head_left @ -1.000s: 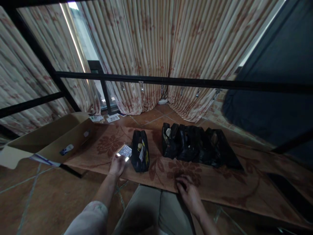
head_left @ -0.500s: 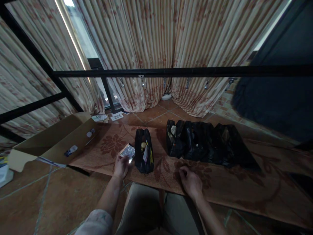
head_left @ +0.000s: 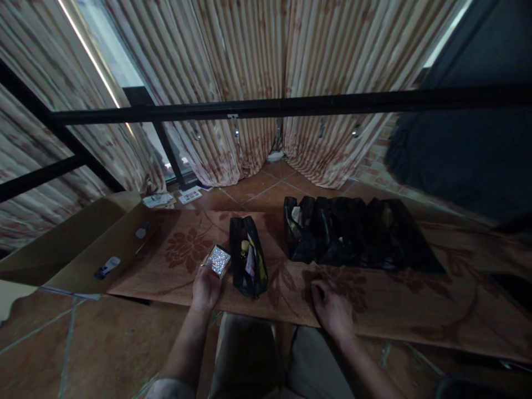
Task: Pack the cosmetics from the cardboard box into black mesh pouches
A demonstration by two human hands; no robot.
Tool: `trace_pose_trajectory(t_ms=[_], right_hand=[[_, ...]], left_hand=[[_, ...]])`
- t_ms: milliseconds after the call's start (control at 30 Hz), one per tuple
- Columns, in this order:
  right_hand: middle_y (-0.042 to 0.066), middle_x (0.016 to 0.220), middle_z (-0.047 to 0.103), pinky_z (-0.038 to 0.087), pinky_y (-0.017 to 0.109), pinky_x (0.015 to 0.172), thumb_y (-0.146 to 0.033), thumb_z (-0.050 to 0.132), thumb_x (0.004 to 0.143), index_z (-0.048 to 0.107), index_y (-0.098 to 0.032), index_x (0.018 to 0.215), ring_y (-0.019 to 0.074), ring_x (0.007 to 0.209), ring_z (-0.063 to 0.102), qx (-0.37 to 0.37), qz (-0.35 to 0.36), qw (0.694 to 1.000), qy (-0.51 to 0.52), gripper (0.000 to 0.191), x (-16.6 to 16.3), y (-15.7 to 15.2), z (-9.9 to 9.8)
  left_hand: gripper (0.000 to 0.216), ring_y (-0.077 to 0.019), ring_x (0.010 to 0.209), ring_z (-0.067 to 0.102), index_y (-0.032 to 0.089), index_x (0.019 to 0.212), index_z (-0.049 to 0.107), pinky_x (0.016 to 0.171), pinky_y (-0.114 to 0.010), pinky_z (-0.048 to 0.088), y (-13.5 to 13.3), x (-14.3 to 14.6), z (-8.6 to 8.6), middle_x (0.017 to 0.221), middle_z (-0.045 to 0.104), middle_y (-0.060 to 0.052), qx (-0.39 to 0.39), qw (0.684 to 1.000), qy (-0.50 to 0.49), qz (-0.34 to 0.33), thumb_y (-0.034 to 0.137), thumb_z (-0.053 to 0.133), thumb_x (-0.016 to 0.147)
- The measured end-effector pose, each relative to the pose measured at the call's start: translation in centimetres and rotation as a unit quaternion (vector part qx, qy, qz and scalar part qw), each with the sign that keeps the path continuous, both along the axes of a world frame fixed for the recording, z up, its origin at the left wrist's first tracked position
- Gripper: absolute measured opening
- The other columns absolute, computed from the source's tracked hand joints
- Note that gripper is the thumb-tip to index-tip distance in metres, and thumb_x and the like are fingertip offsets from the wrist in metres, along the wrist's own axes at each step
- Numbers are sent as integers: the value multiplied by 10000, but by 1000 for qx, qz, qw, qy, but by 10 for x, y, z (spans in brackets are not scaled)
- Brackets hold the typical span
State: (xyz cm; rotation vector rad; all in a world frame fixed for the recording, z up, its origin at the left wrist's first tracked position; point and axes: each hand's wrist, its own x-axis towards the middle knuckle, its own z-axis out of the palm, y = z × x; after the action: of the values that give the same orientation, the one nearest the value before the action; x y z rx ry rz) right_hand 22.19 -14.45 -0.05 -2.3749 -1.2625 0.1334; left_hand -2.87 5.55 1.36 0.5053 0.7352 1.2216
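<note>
My left hand (head_left: 206, 287) grips a small flat square item with a glittery silver face (head_left: 219, 261); its exact kind is unclear. Just right of it stands an open black bag (head_left: 243, 280) with a round yellowish thing, something pale and something yellow inside. My right hand (head_left: 332, 310) rests near the front edge of the cloth-covered bench (head_left: 286, 288), fingers curled in, and I see nothing in it. Beyond that hand, several more black bags (head_left: 332, 233) stand in a row, the leftmost with a pale item showing at its opening.
An open cardboard box (head_left: 95, 255) stands at the left end of the bench. Papers (head_left: 190, 194) lie on the tiled floor behind. A black metal bar (head_left: 266, 106) with hanging clips crosses in front of striped curtains (head_left: 249, 50). A dark cloth (head_left: 469, 133) hangs at the right.
The glittery item has tilted so its silver face shows more fully. My right hand has shifted slightly to the right. The camera view has turned a little.
</note>
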Motion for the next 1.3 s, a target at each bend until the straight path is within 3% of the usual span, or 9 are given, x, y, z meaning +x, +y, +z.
trace_pose_trajectory(t_ms=[333, 600, 867, 1300], right_hand=[[20, 1003, 629, 379, 243, 651, -328, 373, 890, 623, -251, 983, 140, 773, 596, 2, -2, 1000, -14, 277, -1, 0, 0], [26, 990, 624, 364, 239, 620, -333, 379, 886, 629, -241, 979, 126, 723, 580, 5, -2, 1000, -18, 282, 1, 0, -4], [29, 973, 627, 356, 237, 608, -329, 390, 883, 629, -238, 983, 122, 692, 581, 5, -3, 1000, -17, 275, 0, 0, -1], [21, 980, 625, 364, 226, 606, -323, 387, 887, 624, -249, 993, 121, 717, 588, 10, -1, 1000, -6, 270, 0, 0, -2]], left_hand=[[223, -163, 1092, 563, 200, 1000, 637, 949, -287, 438, 1, -2, 1, 1075, 665, -42, -4, 999, -40, 27, 280, 476, 869], [319, -176, 1090, 565, 233, 1141, 591, 950, -330, 425, -1, -7, 0, 1150, 637, -50, -8, 997, -76, 5, 265, 544, 827], [266, -193, 1088, 568, 172, 1075, 621, 958, -332, 426, 3, -7, -9, 1128, 644, -82, -4, 996, -88, -2, 256, 539, 836], [308, -208, 1181, 507, 154, 1082, 622, 1008, -340, 396, 2, -4, -3, 1148, 640, -86, -7, 997, -71, -19, 332, 491, 868]])
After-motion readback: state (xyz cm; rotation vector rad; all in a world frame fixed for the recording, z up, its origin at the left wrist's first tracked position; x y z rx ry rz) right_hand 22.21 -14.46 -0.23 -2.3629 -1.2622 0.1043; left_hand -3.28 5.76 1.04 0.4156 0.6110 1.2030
